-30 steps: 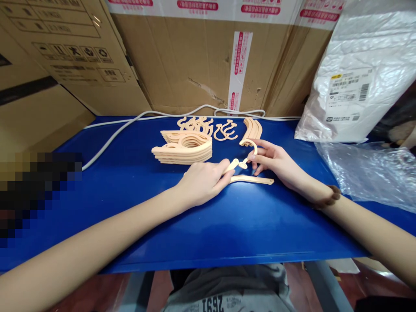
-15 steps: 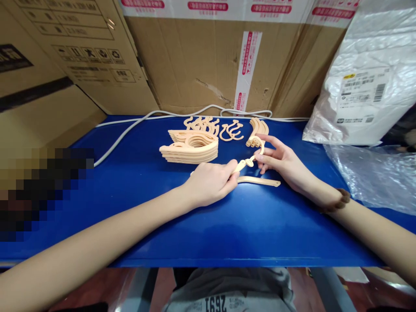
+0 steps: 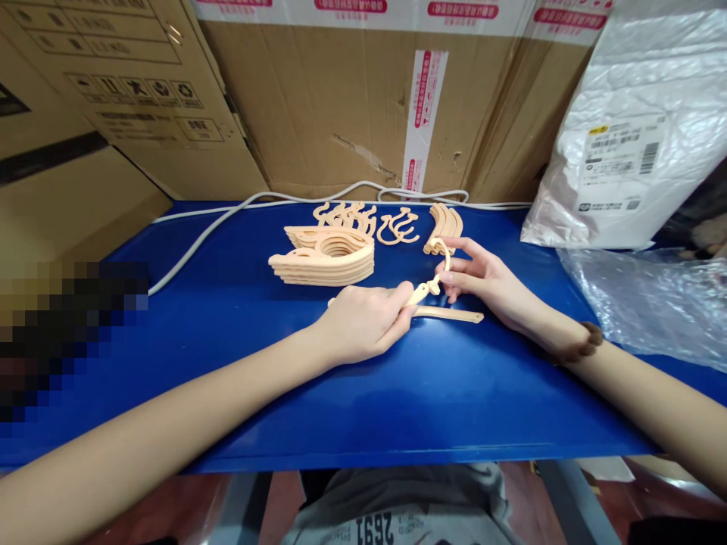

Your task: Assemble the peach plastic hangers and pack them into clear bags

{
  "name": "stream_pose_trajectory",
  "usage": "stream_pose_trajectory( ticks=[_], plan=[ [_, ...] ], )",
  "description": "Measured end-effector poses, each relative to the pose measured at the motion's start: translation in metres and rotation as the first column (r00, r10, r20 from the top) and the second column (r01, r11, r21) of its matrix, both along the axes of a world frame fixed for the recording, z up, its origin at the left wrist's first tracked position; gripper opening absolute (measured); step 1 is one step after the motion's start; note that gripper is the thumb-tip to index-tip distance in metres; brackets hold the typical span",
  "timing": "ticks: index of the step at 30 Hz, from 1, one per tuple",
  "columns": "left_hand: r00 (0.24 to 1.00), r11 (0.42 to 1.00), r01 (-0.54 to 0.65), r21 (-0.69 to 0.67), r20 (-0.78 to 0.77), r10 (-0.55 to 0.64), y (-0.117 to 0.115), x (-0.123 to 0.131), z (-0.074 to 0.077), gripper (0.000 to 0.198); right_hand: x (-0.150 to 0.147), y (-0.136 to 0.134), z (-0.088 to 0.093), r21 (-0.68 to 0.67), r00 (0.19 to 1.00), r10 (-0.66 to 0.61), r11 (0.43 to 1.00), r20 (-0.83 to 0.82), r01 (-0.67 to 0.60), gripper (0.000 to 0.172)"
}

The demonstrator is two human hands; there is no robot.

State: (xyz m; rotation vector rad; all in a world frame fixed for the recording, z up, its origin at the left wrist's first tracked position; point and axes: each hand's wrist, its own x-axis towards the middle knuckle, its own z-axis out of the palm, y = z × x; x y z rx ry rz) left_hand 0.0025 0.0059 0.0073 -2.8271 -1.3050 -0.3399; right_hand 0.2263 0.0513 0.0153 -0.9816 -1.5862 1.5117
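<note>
My left hand [image 3: 363, 324] is closed around a cream plastic hanger arm [image 3: 419, 293], whose holed end sticks out past the thumb. Between the fingertips of my right hand [image 3: 480, 274] is a cream hanger hook [image 3: 447, 263], its curve upward and its disc-shaped base right at the arm's end. Whether the two parts are joined, I cannot tell. Beneath my left hand another hanger arm [image 3: 451, 313] lies flat, partly covered. Behind sit a neat stack of hanger arms [image 3: 326, 270], a heap of loose hooks [image 3: 347, 217], a few more hooks [image 3: 391, 231] and several curved arms [image 3: 448, 221].
A white cable [image 3: 198, 255] runs along the back of the blue table [image 3: 397, 409]. Cardboard boxes [image 3: 341, 98] wall in the rear and left. At the right stand a white mailing bag [image 3: 607, 182] and clear plastic wrap [image 3: 647, 303].
The view has shifted slightly, so everything sits a little further left. Both hands keep their grips, and the hook's base is slightly closer to the arm's end.
</note>
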Motion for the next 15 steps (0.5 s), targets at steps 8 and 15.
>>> stream_pose_trajectory(
  ticks=[8, 15],
  plan=[
    [0.999, 0.974, 0.049, 0.223, 0.001, -0.051, -0.0019, -0.0005, -0.0081, 0.031, 0.0034, 0.0017, -0.0010, 0.013, 0.997, 0.072, 0.997, -0.005, -0.072, 0.058],
    [0.993, 0.919, 0.097, 0.383, 0.029, -0.117, -0.0031, 0.0000, -0.0087, 0.036, 0.0053, 0.0012, 0.0000, -0.016, 0.989, 0.144, 0.989, -0.038, -0.145, 0.053]
  ],
)
